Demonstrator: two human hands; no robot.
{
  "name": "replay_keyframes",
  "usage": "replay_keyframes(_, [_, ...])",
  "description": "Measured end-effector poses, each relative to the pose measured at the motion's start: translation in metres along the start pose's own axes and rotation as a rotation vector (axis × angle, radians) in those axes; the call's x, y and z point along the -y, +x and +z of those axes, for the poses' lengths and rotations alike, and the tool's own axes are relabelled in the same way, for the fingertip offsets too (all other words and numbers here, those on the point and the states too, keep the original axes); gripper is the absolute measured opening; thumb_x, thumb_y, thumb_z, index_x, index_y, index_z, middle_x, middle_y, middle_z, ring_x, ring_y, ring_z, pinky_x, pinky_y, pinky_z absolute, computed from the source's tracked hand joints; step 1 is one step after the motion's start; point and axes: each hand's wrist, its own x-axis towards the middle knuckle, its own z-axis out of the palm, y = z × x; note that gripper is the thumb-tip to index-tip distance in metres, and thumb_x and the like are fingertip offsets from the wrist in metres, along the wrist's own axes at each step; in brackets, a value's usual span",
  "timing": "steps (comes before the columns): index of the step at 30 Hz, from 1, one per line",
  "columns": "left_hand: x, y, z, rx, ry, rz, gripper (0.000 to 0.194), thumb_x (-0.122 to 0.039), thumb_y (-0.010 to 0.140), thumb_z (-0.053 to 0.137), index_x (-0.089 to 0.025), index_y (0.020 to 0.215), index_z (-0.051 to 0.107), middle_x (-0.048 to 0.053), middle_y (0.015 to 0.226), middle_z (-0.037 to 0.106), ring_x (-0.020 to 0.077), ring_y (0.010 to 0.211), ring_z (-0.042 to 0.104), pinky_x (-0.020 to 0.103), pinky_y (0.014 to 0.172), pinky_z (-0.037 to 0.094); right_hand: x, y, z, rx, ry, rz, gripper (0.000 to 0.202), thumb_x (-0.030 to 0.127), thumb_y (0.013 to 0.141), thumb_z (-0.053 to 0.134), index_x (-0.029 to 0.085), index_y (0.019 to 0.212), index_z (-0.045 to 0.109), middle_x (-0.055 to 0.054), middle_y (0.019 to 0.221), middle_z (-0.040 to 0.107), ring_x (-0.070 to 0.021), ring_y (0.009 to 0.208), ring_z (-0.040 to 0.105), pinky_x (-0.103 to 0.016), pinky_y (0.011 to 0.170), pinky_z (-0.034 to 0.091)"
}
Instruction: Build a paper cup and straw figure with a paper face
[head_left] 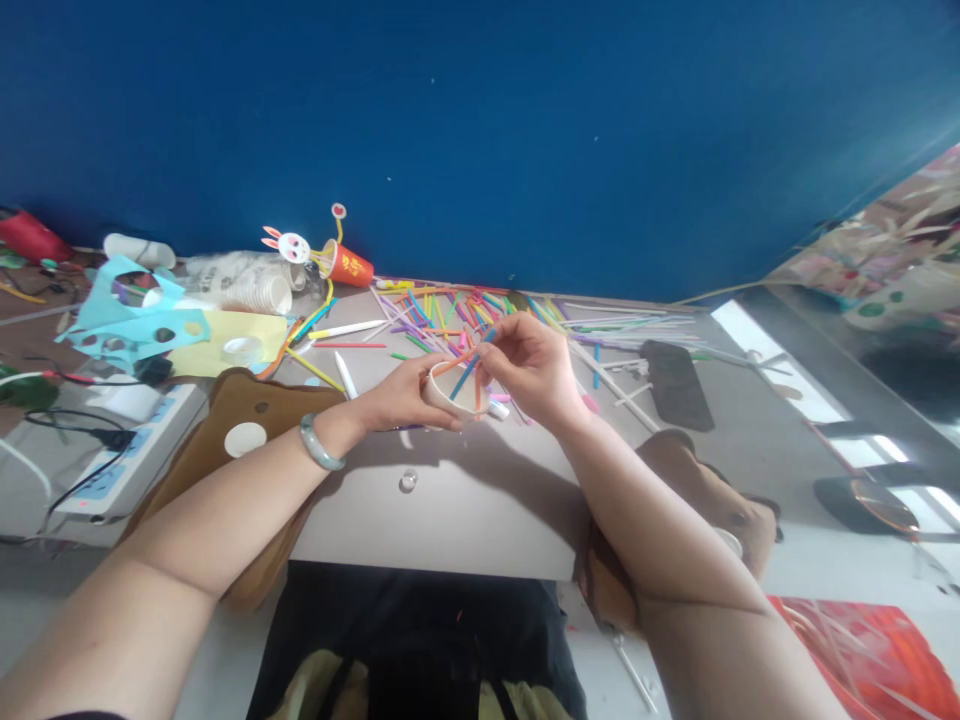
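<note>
My left hand (405,394) is wrapped round a pale paper cup (450,390), its open mouth tilted toward me. A blue strip (463,380) and orange strips (452,363), thin like straws or pipe cleaners, stick out of the cup's mouth. At the cup's right rim, my right hand (527,362) pinches the upper end of the blue strip between thumb and fingers. Its fingertips also lie close to the orange strips, and I cannot tell whether they touch them. A small clear round piece (408,481) lies on the table below the cup.
Many coloured sticks (427,312) are spread behind my hands. A red cup with a rabbit face (350,263), stacked paper cups (259,293) and cut blue paper (124,315) are at back left. A power strip (139,450) sits left, a dark phone (677,385) right. Brown cushions (240,400) flank the table.
</note>
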Motion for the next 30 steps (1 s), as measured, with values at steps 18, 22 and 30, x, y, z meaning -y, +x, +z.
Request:
replay_keyframes(18, [-0.008, -0.001, -0.008, -0.025, -0.162, -0.040, 0.079, -0.017, 0.048, 0.092, -0.014, 0.122, 0.066, 0.009, 0.108, 0.071, 0.0259, 0.103, 0.065, 0.033, 0.087, 0.052, 0.018, -0.012, -0.003, -0.040, -0.127, -0.209, 0.015, 0.029, 0.085, 0.067, 0.021, 0.085, 0.054, 0.002, 0.072, 0.059, -0.0097, 0.057, 0.059, -0.025, 0.054, 0.051])
replay_keyframes(22, [-0.008, -0.003, -0.005, -0.017, -0.188, 0.003, 0.074, -0.018, 0.049, 0.091, -0.014, 0.119, 0.068, 0.010, 0.110, 0.071, 0.0274, 0.104, 0.066, 0.034, 0.087, 0.052, 0.022, -0.013, -0.004, -0.064, -0.176, -0.234, 0.014, 0.029, 0.085, 0.065, 0.022, 0.085, 0.053, 0.003, 0.069, 0.058, -0.0093, 0.056, 0.057, -0.024, 0.053, 0.050])
replay_keyframes(30, [-0.004, -0.005, -0.002, -0.099, -0.069, 0.171, 0.064, -0.025, 0.052, 0.094, -0.017, 0.111, 0.070, 0.009, 0.105, 0.072, 0.0257, 0.097, 0.067, 0.032, 0.080, 0.054, 0.033, -0.020, -0.009, 0.034, -0.366, -0.356, 0.010, 0.021, 0.083, 0.062, 0.025, 0.087, 0.054, 0.001, 0.075, 0.063, -0.0111, 0.059, 0.058, -0.027, 0.057, 0.050])
